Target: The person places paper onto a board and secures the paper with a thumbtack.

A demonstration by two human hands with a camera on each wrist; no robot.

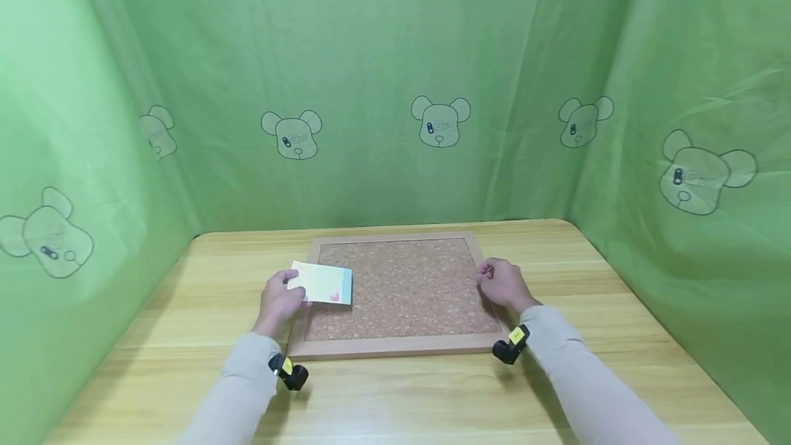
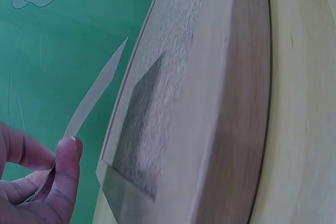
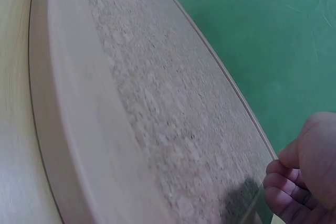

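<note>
My left hand [image 1: 281,301] pinches the left end of a paper card [image 1: 321,283] between thumb and fingers. Pale yellow with a blue strip and a small pink picture, the card hovers over the left part of a cork board [image 1: 402,287]. In the left wrist view the card [image 2: 97,95] is seen nearly edge-on, bent slightly, its shadow falling on the cork. Over the board's right frame is my right hand [image 1: 503,283]. Its fingers [image 3: 281,184] are curled with the thumb against the index finger; nothing shows between them.
The board lies flat, its light wooden frame [image 1: 395,346] raised around the cork. Under it is a wood-grain table [image 1: 395,397]. Green curtains [image 1: 371,40] with bear-head prints enclose the back and both sides.
</note>
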